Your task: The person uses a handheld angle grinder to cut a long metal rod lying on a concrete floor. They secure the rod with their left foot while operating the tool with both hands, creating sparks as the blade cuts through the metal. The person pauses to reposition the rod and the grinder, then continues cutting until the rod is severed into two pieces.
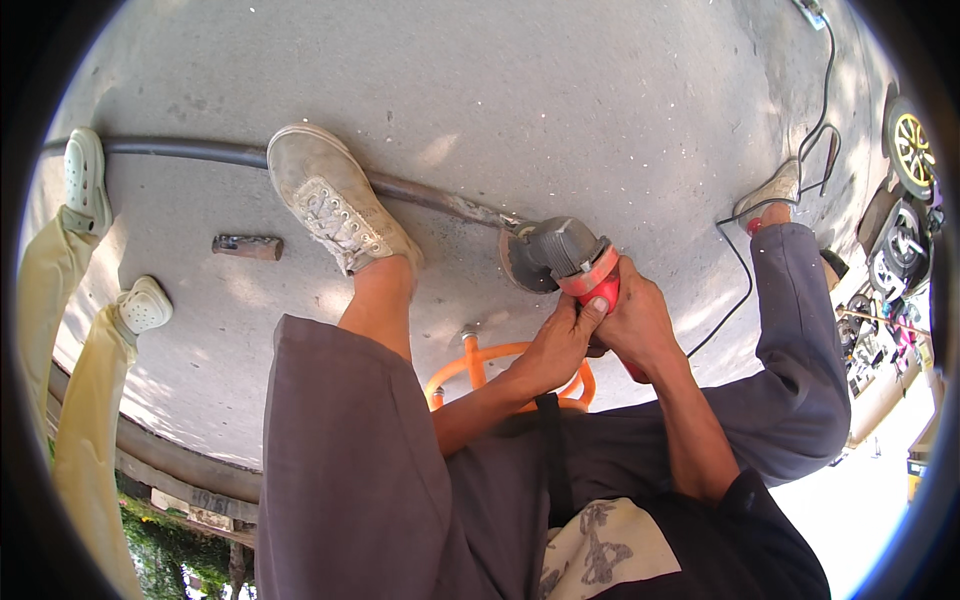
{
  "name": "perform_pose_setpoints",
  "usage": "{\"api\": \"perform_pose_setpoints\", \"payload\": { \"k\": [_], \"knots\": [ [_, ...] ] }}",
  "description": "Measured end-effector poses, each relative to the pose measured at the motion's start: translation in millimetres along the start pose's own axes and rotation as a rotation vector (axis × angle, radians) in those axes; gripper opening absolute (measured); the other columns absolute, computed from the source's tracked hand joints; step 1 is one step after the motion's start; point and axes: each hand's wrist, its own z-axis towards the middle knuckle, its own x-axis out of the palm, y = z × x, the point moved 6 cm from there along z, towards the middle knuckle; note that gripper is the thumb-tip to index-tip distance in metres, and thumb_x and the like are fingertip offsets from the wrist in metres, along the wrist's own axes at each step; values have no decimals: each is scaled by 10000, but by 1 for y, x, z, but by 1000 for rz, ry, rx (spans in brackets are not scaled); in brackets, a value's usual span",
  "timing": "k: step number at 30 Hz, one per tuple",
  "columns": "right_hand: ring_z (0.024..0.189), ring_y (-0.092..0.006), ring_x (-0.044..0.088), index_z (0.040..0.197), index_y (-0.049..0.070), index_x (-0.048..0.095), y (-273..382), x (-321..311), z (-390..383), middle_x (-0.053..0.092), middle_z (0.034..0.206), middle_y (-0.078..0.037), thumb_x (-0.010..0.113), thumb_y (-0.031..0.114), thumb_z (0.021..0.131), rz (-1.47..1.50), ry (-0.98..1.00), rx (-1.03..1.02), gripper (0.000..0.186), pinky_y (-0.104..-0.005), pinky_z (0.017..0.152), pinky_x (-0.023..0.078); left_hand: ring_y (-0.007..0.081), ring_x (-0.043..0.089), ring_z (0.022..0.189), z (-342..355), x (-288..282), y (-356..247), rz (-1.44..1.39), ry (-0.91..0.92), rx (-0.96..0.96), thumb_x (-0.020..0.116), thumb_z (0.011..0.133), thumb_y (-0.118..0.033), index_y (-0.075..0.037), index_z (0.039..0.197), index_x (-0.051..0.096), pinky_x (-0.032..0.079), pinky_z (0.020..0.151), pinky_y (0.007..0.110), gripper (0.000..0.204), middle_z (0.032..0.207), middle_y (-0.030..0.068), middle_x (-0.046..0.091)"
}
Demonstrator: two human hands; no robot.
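Observation:
Both my hands are wrapped round a red and grey angle grinder (572,255) in front of me. My left hand (553,347) grips it from the left, its thumb against the red body. On the right side my right hand (637,312) closes round the same body. The grinder's disc (522,262) is at the right end of a long dark metal pipe (430,194) lying on the ground; whether it touches is hard to tell. My left shoe (325,190) rests across the pipe. A short cut piece of pipe (248,247) lies left of that shoe.
A black power cable (745,265) loops past my right shoe (772,190) toward a socket strip (812,12) at the far right. Under me stands an orange metal frame (477,362). A person in yellow trousers (85,400) stands at left. Motorbike wheels (908,148) show at right.

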Motion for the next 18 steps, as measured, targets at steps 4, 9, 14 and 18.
{"api": "perform_pose_setpoints", "payload": {
  "k": [4,9,14,18],
  "knots": [
    [879,-482,717,1097,-47,567,2,-2,-1,726,934,-287,779,310,846,30,4,8,485,-505,760,562,316,687,1170,-2,2,-2,18,-2,-10,430,1116,-533,31,1587,243,605,950,419,758,1379,284,574],
    [868,-485,713,1099,-47,563,2,0,3,725,905,-288,770,319,856,0,14,-16,486,-505,752,559,328,697,1153,3,-3,3,69,-7,10,430,1114,-535,21,1589,235,609,956,427,757,1385,284,570],
    [873,-491,711,1109,-49,557,1,2,5,722,910,-294,770,318,849,4,3,-48,498,-510,755,558,353,677,1203,-3,0,-8,-30,12,-13,445,1105,-543,4,1597,201,616,965,463,775,1405,275,553],
    [877,-495,711,1111,-53,554,0,1,5,722,911,-297,771,315,848,6,-14,-54,502,-514,760,558,352,679,1198,-3,2,-10,-44,5,22,444,1107,-536,-3,1599,200,616,966,466,765,1403,273,553]
  ]
}}
